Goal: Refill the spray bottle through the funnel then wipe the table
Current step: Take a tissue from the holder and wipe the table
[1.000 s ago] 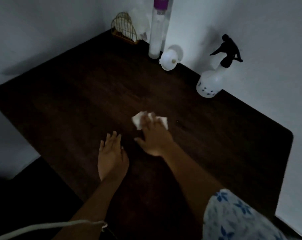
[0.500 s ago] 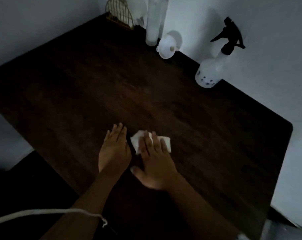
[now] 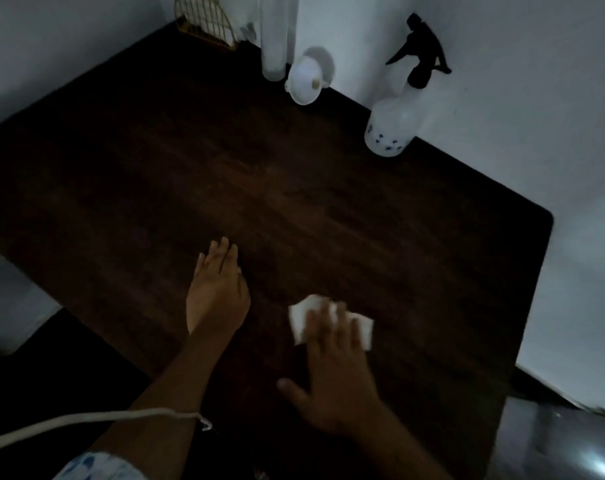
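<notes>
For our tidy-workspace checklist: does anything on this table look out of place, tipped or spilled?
Only the funnel, lying loose by the wall beside the tall bottle. The spray bottle stands upright, capped; no spill shows in this dim light.

You're looking at a dim room: a dark wooden worktop (image 3: 225,174) sits pushed into a corner, with plain pale walls (image 3: 502,98) along its two far edges.

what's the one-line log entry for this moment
phase: wiping | right hand: presses white wipe on table | left hand: flat on table | spray bottle: capped, by wall | funnel: off bottle
</notes>
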Action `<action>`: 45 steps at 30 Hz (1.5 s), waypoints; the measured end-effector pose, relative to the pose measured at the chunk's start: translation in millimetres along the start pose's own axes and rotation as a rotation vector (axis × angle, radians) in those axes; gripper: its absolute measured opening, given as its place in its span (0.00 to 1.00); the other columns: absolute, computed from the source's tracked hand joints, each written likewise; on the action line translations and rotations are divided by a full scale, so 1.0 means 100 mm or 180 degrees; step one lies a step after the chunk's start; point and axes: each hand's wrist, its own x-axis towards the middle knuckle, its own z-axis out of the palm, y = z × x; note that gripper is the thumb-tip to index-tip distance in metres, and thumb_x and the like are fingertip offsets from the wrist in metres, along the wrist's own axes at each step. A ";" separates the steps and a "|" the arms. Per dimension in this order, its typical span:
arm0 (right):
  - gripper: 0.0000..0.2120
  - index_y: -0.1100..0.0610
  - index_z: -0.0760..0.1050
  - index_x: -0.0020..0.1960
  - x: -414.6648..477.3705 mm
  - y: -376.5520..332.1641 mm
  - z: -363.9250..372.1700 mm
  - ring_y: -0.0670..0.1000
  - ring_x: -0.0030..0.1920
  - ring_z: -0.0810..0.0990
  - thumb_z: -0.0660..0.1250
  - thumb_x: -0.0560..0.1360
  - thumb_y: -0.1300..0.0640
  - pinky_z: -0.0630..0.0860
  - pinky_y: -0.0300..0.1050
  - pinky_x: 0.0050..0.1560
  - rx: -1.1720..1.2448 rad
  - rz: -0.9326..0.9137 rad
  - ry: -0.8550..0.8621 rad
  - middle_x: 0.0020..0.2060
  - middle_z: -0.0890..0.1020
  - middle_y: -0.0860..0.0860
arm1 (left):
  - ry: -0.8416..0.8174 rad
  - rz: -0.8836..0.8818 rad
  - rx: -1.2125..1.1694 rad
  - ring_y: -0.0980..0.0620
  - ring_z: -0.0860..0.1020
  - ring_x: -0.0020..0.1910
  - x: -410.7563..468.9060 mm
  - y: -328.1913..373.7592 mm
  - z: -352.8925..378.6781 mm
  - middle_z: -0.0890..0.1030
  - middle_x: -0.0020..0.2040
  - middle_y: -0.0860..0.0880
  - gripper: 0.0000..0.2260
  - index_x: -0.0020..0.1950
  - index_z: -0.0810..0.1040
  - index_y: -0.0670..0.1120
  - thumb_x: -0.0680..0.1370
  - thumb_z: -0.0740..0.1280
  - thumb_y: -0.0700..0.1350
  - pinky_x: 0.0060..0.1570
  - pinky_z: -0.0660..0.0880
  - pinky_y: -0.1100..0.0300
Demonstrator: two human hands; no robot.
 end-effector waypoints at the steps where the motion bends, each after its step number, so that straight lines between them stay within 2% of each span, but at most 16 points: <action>1: 0.46 0.59 0.49 0.76 0.08 -0.12 0.05 0.65 0.74 0.43 0.51 0.70 0.29 0.43 0.63 0.72 -0.0004 -0.0181 -0.0004 0.74 0.49 0.62 | -0.0014 0.0000 0.0027 0.40 0.68 0.68 0.00 0.00 0.00 0.72 0.66 0.37 0.22 0.64 0.71 0.34 0.77 0.51 0.45 0.68 0.59 0.49; 4: 0.43 0.57 0.46 0.76 0.60 -0.14 -0.07 0.63 0.74 0.40 0.51 0.71 0.33 0.44 0.65 0.72 0.0028 -0.0439 0.0081 0.76 0.45 0.59 | 0.0029 0.0008 0.0031 0.41 0.67 0.69 -0.01 0.01 -0.01 0.71 0.66 0.37 0.21 0.64 0.71 0.34 0.78 0.53 0.45 0.69 0.58 0.51; 8: 0.40 0.56 0.38 0.76 1.16 0.54 -0.42 0.60 0.74 0.36 0.51 0.75 0.35 0.38 0.58 0.72 0.0075 0.0289 -0.0027 0.75 0.39 0.56 | -0.0019 -0.0023 -0.0043 0.42 0.64 0.71 -0.10 0.13 0.04 0.68 0.69 0.38 0.19 0.66 0.70 0.35 0.79 0.56 0.45 0.70 0.54 0.52; 11: 0.40 0.56 0.37 0.76 0.90 1.10 -0.51 0.60 0.74 0.35 0.50 0.76 0.35 0.39 0.57 0.72 0.0047 0.0919 0.0096 0.75 0.38 0.57 | -0.0137 0.0033 -0.0038 0.41 0.64 0.71 -0.19 0.34 0.09 0.67 0.70 0.38 0.25 0.67 0.69 0.36 0.77 0.49 0.50 0.70 0.54 0.51; 14: 0.43 0.55 0.32 0.75 0.32 1.19 -0.42 0.59 0.73 0.33 0.48 0.74 0.32 0.39 0.57 0.73 -0.0031 0.1153 0.0036 0.74 0.34 0.58 | -0.0270 0.0305 -0.0076 0.43 0.63 0.72 -0.20 0.58 0.12 0.67 0.71 0.40 0.28 0.67 0.69 0.38 0.76 0.46 0.53 0.70 0.51 0.53; 16: 0.45 0.55 0.31 0.74 -0.02 0.91 -0.29 0.60 0.73 0.32 0.49 0.72 0.30 0.37 0.57 0.72 0.0026 0.1092 -0.0025 0.73 0.32 0.59 | -0.0351 0.0555 -0.0144 0.43 0.66 0.70 -0.19 0.73 0.16 0.70 0.69 0.40 0.26 0.65 0.71 0.37 0.76 0.47 0.51 0.69 0.54 0.51; 18: 0.48 0.56 0.33 0.74 -0.20 0.51 -0.18 0.62 0.73 0.32 0.51 0.70 0.30 0.35 0.58 0.71 0.0092 0.0746 -0.0061 0.72 0.33 0.59 | -0.0386 0.0729 -0.0227 0.42 0.67 0.69 -0.19 0.84 0.20 0.70 0.68 0.39 0.26 0.65 0.72 0.36 0.76 0.48 0.50 0.69 0.56 0.50; 21: 0.44 0.54 0.36 0.76 -0.05 0.15 -0.10 0.60 0.73 0.31 0.49 0.70 0.32 0.33 0.57 0.72 0.0221 0.0006 -0.0114 0.73 0.35 0.57 | -0.0309 0.0749 -0.0416 0.49 0.59 0.73 -0.20 0.85 0.24 0.66 0.71 0.41 0.30 0.68 0.68 0.38 0.75 0.43 0.53 0.71 0.49 0.57; 24: 0.41 0.53 0.38 0.76 0.49 0.42 -0.26 0.56 0.74 0.33 0.44 0.70 0.35 0.33 0.53 0.70 0.0181 -0.0136 0.0020 0.75 0.38 0.54 | -0.0254 0.0621 -0.0733 0.55 0.54 0.71 -0.20 0.80 0.25 0.64 0.72 0.42 0.31 0.69 0.66 0.39 0.75 0.42 0.55 0.71 0.46 0.60; 28: 0.38 0.57 0.39 0.76 0.95 1.31 -0.52 0.59 0.75 0.39 0.50 0.77 0.37 0.40 0.57 0.73 0.0176 0.0782 0.0062 0.76 0.40 0.56 | -0.0249 0.0645 -0.0551 0.50 0.57 0.73 -0.19 0.79 0.27 0.65 0.72 0.42 0.30 0.68 0.68 0.38 0.76 0.44 0.55 0.71 0.48 0.57; 30: 0.38 0.56 0.38 0.76 0.78 1.63 -0.55 0.58 0.75 0.39 0.49 0.77 0.36 0.42 0.57 0.74 0.0168 0.1204 0.0179 0.76 0.39 0.56 | -0.0311 0.0622 -0.0629 0.54 0.53 0.73 -0.20 0.79 0.26 0.62 0.73 0.44 0.33 0.70 0.66 0.39 0.76 0.43 0.59 0.72 0.46 0.60; 34: 0.43 0.55 0.36 0.75 0.15 1.45 -0.43 0.58 0.75 0.37 0.45 0.72 0.31 0.41 0.57 0.74 0.0078 0.1394 0.0267 0.75 0.37 0.58 | -0.0237 0.0546 -0.1025 0.58 0.53 0.72 -0.20 0.83 0.25 0.62 0.72 0.50 0.39 0.70 0.66 0.42 0.74 0.41 0.68 0.72 0.46 0.62; 37: 0.44 0.55 0.36 0.75 0.11 0.81 -0.28 0.58 0.73 0.34 0.54 0.72 0.34 0.35 0.55 0.72 0.0240 0.0878 0.0256 0.73 0.35 0.56 | -0.0161 0.0413 -0.1057 0.57 0.57 0.72 -0.18 0.84 0.27 0.66 0.72 0.48 0.40 0.69 0.68 0.42 0.74 0.38 0.68 0.71 0.48 0.63; 40: 0.39 0.54 0.40 0.76 0.56 0.46 -0.24 0.58 0.74 0.35 0.49 0.73 0.37 0.36 0.56 0.73 0.0256 -0.0208 0.0280 0.75 0.41 0.56 | -0.0027 0.0386 -0.1111 0.55 0.61 0.71 -0.16 0.84 0.27 0.66 0.70 0.51 0.35 0.69 0.68 0.43 0.76 0.42 0.66 0.70 0.51 0.65; 42: 0.39 0.52 0.41 0.76 0.97 0.49 -0.30 0.57 0.75 0.37 0.48 0.71 0.36 0.39 0.57 0.73 0.0059 -0.0622 0.0216 0.76 0.41 0.55 | 0.0024 0.0329 -0.1160 0.57 0.62 0.70 -0.12 0.86 0.23 0.65 0.70 0.54 0.31 0.70 0.66 0.45 0.76 0.46 0.62 0.69 0.54 0.65; 45: 0.38 0.54 0.42 0.76 1.50 0.71 -0.50 0.56 0.75 0.38 0.53 0.75 0.39 0.41 0.57 0.74 -0.0248 -0.0589 0.0151 0.76 0.41 0.54 | 0.0012 0.0252 -0.1075 0.63 0.57 0.69 0.03 0.84 0.16 0.63 0.73 0.51 0.33 0.72 0.63 0.46 0.74 0.45 0.63 0.66 0.53 0.68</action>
